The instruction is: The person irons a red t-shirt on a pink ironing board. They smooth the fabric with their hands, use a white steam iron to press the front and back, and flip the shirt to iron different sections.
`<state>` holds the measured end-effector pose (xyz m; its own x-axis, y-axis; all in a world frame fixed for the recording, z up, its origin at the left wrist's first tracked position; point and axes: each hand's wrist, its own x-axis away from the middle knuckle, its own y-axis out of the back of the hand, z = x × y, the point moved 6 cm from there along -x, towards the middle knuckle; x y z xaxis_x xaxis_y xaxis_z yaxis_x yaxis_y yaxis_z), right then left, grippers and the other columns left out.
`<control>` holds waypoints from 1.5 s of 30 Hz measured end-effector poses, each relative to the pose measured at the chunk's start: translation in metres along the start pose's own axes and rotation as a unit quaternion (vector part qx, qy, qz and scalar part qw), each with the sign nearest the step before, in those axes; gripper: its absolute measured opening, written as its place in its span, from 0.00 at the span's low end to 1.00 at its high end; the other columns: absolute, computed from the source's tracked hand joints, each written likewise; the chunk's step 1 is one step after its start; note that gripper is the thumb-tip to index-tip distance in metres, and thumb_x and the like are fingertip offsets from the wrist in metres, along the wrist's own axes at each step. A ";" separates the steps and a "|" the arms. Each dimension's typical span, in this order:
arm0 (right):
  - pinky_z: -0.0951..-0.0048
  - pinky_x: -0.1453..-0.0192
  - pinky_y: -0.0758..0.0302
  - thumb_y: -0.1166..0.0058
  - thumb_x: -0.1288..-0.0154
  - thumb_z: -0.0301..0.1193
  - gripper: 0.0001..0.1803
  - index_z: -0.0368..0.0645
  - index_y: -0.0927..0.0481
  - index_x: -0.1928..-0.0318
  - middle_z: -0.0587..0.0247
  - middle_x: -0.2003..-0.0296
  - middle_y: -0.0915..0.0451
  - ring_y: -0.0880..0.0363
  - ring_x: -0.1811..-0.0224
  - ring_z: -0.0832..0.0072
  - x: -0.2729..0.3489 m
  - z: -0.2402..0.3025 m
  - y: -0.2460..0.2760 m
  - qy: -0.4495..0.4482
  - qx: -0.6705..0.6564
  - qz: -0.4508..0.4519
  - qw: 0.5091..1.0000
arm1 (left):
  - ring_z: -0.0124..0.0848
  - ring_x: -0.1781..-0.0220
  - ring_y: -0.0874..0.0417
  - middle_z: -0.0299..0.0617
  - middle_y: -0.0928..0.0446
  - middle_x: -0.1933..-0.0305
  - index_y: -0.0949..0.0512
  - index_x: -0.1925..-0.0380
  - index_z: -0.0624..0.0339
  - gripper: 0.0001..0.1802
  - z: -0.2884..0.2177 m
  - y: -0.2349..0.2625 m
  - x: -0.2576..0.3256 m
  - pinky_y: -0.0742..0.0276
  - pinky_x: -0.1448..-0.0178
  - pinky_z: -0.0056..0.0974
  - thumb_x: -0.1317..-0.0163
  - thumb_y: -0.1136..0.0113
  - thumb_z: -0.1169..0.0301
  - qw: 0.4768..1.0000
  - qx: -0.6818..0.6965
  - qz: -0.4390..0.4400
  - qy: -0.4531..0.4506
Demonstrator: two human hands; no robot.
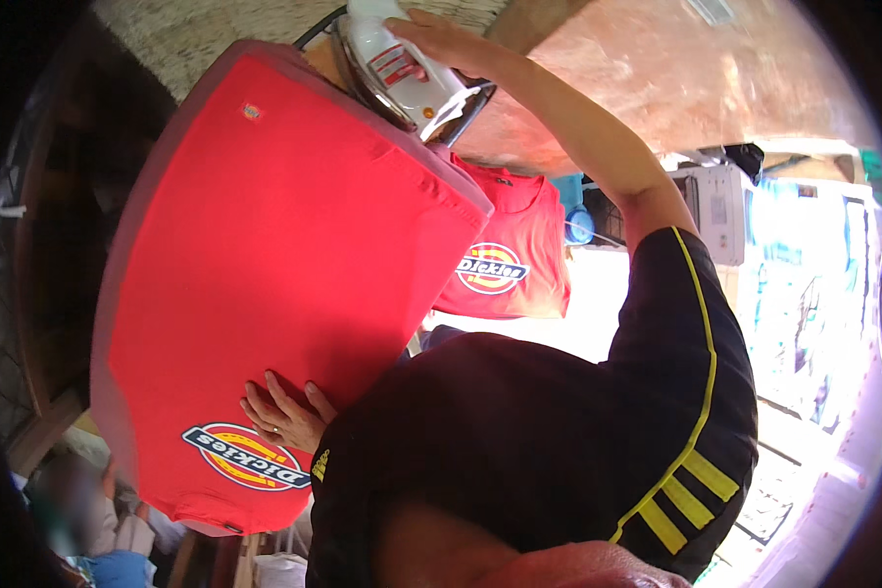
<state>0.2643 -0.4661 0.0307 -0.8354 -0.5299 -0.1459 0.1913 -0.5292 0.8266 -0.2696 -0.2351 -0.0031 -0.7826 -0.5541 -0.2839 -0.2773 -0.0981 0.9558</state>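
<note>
A red T-shirt [274,225] is spread over an ironing board, with a round printed logo near its lower end and a small patch near the far end. My left hand [289,412] lies on the shirt beside the logo, fingers spread and a ring on one of them. At the board's far right end, my right hand [441,44] is wrapped around the handle of a white clothes iron [416,83]. The iron is over a dark wire rest there; whether its full weight is on the rest I cannot tell.
A second red T-shirt [519,245] with the same logo hangs or lies just right of the board. Beyond my right arm are a white boxy appliance [715,211] and a blue container [580,225]. At the lower left a person [78,510] is near the board's end.
</note>
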 end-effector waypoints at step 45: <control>0.61 0.29 0.36 0.61 0.23 0.39 0.24 0.36 0.31 0.35 0.53 0.38 0.27 0.29 0.34 0.61 0.165 0.344 0.038 0.147 -0.685 0.535 0.472 | 0.34 0.32 0.35 0.34 0.47 0.24 0.51 0.27 0.41 0.44 -0.083 -0.117 0.160 0.43 0.32 0.53 0.37 0.37 0.59 0.376 0.864 0.136 0.305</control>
<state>-0.0433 -0.3453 0.2252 0.1863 -0.9421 -0.2788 0.7436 0.3207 -0.5867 -0.3163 -0.3812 -0.1545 -0.7853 -0.4880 0.3811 -0.5944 0.4216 -0.6848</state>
